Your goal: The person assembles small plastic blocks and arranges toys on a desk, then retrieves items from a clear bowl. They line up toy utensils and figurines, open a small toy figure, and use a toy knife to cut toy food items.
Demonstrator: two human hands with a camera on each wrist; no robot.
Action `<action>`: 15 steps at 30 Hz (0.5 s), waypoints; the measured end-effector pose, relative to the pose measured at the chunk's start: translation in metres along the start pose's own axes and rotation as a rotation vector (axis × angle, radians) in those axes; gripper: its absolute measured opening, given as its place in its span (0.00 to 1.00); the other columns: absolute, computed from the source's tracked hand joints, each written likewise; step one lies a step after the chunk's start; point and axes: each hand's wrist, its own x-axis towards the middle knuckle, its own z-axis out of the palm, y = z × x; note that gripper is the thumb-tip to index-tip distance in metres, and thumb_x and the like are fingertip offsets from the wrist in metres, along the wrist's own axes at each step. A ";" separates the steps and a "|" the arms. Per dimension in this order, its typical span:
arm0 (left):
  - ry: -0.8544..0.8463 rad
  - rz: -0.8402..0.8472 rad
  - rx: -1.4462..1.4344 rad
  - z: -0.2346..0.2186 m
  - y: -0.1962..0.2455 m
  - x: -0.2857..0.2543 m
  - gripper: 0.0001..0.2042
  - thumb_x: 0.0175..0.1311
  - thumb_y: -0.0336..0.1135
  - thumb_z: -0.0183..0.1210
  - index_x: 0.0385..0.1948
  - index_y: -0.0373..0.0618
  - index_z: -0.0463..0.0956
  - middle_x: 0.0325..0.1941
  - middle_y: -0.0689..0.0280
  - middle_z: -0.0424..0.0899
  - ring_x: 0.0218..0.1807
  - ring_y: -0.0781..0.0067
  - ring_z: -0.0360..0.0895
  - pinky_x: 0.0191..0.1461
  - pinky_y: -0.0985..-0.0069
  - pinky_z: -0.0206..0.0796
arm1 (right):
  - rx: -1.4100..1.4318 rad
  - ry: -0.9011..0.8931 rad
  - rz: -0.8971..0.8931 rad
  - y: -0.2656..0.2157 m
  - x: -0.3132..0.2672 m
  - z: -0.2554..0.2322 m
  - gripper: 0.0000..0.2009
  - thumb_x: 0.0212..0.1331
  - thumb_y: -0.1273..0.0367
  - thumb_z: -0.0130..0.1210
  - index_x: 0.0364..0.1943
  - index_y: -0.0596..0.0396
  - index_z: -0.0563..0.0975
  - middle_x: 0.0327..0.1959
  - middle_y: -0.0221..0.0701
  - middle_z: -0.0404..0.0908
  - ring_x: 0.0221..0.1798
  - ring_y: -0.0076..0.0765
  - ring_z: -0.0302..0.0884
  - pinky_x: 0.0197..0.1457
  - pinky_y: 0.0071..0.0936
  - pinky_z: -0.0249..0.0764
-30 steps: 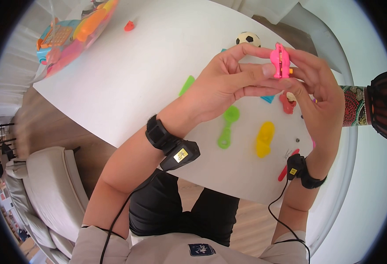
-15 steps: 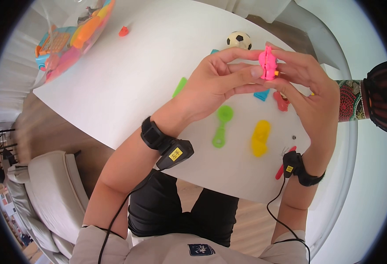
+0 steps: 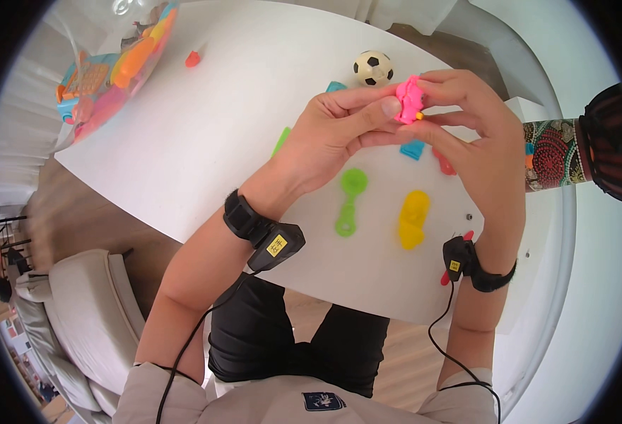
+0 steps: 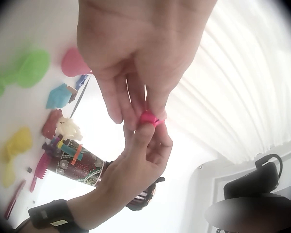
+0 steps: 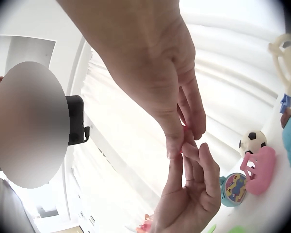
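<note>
A small pink plastic toy [image 3: 411, 99] with a yellow knob low on its right side is held up over the table between both hands. My left hand [image 3: 329, 138] pinches its left side, thumb in front and fingers behind. From the right, my right hand [image 3: 491, 134] holds it too, with a fingertip at its top and the thumb near its lower edge by the knob. In the left wrist view the pink toy [image 4: 149, 118] shows only as a small patch between the fingers. Fingers hide nearly all of it in the right wrist view.
On the white table [image 3: 254, 92] lie a green spoon-shaped piece [image 3: 348, 201], a yellow piece [image 3: 413, 219], a blue piece [image 3: 412, 149] and a small red piece [image 3: 193, 59]. A toy soccer ball [image 3: 373, 68] sits behind the hands. A clear bag of toys [image 3: 124, 67] stands far left; a patterned drum [image 3: 555, 155], right.
The pink toy has turned: the slot down its middle faced the camera and now points away, with the yellow knob side showing. Both hands have shifted slightly left; the view has shifted too.
</note>
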 end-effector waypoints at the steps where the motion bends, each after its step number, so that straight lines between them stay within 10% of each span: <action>1: 0.023 0.003 0.012 0.000 -0.001 0.000 0.21 0.81 0.38 0.55 0.67 0.33 0.74 0.62 0.54 0.84 0.62 0.63 0.84 0.70 0.67 0.76 | 0.011 0.012 0.053 -0.001 0.000 0.002 0.18 0.55 0.80 0.70 0.51 0.58 0.81 0.53 0.31 0.83 0.49 0.32 0.87 0.46 0.26 0.86; 15: 0.000 0.186 0.320 0.012 0.003 -0.004 0.17 0.77 0.28 0.60 0.63 0.34 0.75 0.51 0.57 0.90 0.55 0.71 0.87 0.62 0.75 0.77 | 0.042 0.017 0.086 0.005 0.001 0.000 0.14 0.64 0.70 0.68 0.51 0.54 0.80 0.47 0.27 0.83 0.43 0.23 0.82 0.37 0.21 0.80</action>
